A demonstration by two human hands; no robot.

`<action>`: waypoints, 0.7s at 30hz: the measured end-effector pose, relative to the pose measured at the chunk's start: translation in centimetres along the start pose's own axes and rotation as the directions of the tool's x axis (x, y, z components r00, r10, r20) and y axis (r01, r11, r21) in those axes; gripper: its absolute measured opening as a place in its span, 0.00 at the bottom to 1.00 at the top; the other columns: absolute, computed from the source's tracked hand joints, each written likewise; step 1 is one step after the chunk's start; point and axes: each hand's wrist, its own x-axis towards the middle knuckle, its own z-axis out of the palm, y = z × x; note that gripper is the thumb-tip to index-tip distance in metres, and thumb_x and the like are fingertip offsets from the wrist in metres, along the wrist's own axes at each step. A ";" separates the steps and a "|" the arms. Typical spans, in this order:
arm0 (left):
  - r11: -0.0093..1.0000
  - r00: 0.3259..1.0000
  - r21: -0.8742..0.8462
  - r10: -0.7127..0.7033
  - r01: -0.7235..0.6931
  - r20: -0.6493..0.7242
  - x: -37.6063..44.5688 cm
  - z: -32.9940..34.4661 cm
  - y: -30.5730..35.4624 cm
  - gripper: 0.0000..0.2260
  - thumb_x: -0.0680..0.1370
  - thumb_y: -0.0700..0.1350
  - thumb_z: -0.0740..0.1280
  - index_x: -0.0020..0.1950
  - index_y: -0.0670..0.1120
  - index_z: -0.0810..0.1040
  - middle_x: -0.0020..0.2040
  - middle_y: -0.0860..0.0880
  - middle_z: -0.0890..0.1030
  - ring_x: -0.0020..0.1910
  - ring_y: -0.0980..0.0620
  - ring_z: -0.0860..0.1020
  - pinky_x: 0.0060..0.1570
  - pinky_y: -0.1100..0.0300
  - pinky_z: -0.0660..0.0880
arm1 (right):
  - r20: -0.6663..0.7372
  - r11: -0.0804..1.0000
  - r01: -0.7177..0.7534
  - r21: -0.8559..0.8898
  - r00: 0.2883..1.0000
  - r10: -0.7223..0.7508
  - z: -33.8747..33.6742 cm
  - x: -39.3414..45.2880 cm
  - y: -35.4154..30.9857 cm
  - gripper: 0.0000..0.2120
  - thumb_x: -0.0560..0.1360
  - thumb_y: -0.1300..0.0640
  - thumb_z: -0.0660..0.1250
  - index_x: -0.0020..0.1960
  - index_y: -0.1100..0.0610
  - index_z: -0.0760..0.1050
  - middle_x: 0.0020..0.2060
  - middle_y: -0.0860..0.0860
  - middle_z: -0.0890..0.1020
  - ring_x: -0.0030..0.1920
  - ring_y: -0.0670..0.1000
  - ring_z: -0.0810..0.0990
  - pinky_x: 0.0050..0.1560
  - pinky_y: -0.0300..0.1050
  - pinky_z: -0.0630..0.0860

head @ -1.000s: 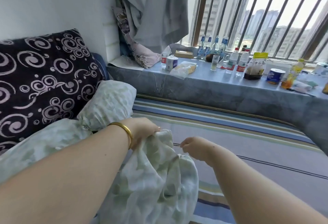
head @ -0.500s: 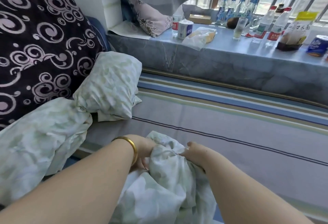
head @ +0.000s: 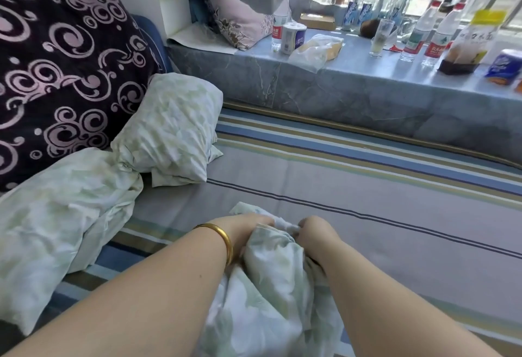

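In the head view, both hands are low in the middle of the picture, close together over the bed (head: 367, 215) with its striped sheet. Between them is a bunched pale green bedcover (head: 271, 277) with a faint leaf print. Its top edge is gathered at the fingers and the rest falls toward the person. The left hand (head: 245, 229), with a gold bangle (head: 224, 239) on the wrist, has its fingers curled into the folds. The right hand (head: 316, 233) is curled on the same gathered edge just beside it, so both hands are holding the cloth, though the fingertips are hidden inside it. More cloth of the same print lies crumpled at the left, and beside it a pillow (head: 169, 130) of this print leans on a dark swirl-patterned cushion (head: 56, 59). The bedcover looks thin, light and very soft. I judge it will sag and slip out of shape easily, so it is better to take it by a seam or corner, with the hands apart, than by loose folds.
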 end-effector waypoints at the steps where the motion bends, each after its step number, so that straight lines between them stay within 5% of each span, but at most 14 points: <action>1: 0.990 1.000 -0.142 0.019 -0.016 0.018 -0.4 -0.1 0.6 0.16 0.84 0.46 0.59 0.47 0.40 0.83 0.39 0.48 0.81 0.23 0.60 0.77 0.22 0.72 0.71 | -0.065 0.993 0.042 0.109 0.997 -0.035 -0.5 -0.6 0.1 0.11 0.77 0.50 0.66 0.54 0.56 0.79 0.50 0.56 0.83 0.52 0.56 0.80 0.48 0.44 0.73; 3: 0.926 0.998 -0.375 0.060 -0.047 0.024 -1.2 -0.1 1.7 0.25 0.81 0.60 0.60 0.37 0.44 0.84 0.34 0.43 0.83 0.30 0.51 0.83 0.36 0.65 0.79 | -0.194 0.920 0.156 0.359 0.977 -0.090 -1.6 -2.3 0.0 0.08 0.77 0.50 0.68 0.50 0.54 0.80 0.43 0.53 0.82 0.46 0.54 0.79 0.46 0.44 0.73; 5: 0.896 0.994 -0.435 0.103 -0.082 0.024 -2.7 -0.2 3.0 0.27 0.73 0.70 0.63 0.38 0.46 0.84 0.33 0.42 0.83 0.36 0.49 0.82 0.45 0.57 0.80 | -0.292 0.818 0.269 0.508 0.947 -0.131 -2.9 -4.2 -0.5 0.06 0.77 0.51 0.69 0.49 0.54 0.80 0.42 0.51 0.83 0.44 0.53 0.80 0.47 0.46 0.75; 8: 0.866 0.986 -0.471 0.153 -0.165 -0.064 -5.7 0.7 5.3 0.30 0.69 0.71 0.67 0.56 0.47 0.83 0.46 0.38 0.86 0.37 0.44 0.84 0.37 0.54 0.80 | -0.351 0.637 0.361 0.681 0.925 -0.149 -5.5 -7.5 -1.6 0.04 0.77 0.51 0.69 0.44 0.49 0.79 0.40 0.50 0.83 0.42 0.51 0.81 0.46 0.48 0.79; 11: 0.831 0.962 -0.489 0.264 -0.266 -0.075 -8.8 1.5 7.5 0.34 0.70 0.69 0.68 0.64 0.44 0.79 0.55 0.39 0.84 0.53 0.39 0.83 0.54 0.44 0.80 | -0.418 0.480 0.444 0.756 0.893 -0.167 -8.1 -10.7 -2.5 0.03 0.78 0.51 0.69 0.45 0.48 0.79 0.37 0.48 0.84 0.39 0.48 0.83 0.40 0.43 0.82; 13: 0.780 0.927 -0.520 0.369 -0.347 -0.065 -11.1 1.7 8.9 0.31 0.72 0.69 0.68 0.60 0.45 0.82 0.51 0.40 0.86 0.51 0.41 0.84 0.52 0.46 0.80 | -0.489 0.349 0.515 0.783 0.856 -0.167 -9.6 -13.0 -3.4 0.03 0.78 0.53 0.68 0.47 0.51 0.80 0.36 0.47 0.84 0.36 0.45 0.83 0.39 0.40 0.82; 16: 0.698 0.855 -0.547 0.514 -0.462 -0.067 -15.1 2.1 10.6 0.24 0.70 0.67 0.70 0.45 0.47 0.87 0.41 0.44 0.86 0.40 0.46 0.85 0.40 0.54 0.81 | -0.567 0.193 0.597 0.778 0.801 -0.193 -11.6 -17.1 -5.3 0.04 0.79 0.55 0.68 0.46 0.50 0.80 0.38 0.51 0.85 0.40 0.50 0.84 0.46 0.48 0.82; 18: 0.637 0.819 -0.570 0.562 -0.519 -0.117 -18.3 2.1 11.6 0.22 0.70 0.65 0.71 0.30 0.46 0.83 0.31 0.47 0.82 0.30 0.52 0.83 0.29 0.61 0.79 | -0.622 0.184 0.660 0.729 0.750 -0.225 -12.3 -19.6 -6.5 0.08 0.79 0.56 0.68 0.42 0.48 0.79 0.38 0.53 0.85 0.42 0.54 0.84 0.48 0.52 0.82; 21: 0.615 0.799 -0.544 0.569 -0.570 -0.194 -22.8 1.9 12.2 0.23 0.70 0.64 0.73 0.30 0.46 0.74 0.28 0.48 0.75 0.26 0.53 0.78 0.27 0.65 0.76 | -0.652 0.102 0.705 0.702 0.693 -0.306 -12.5 -23.4 -8.0 0.07 0.79 0.60 0.66 0.44 0.51 0.78 0.34 0.50 0.83 0.38 0.50 0.83 0.42 0.45 0.82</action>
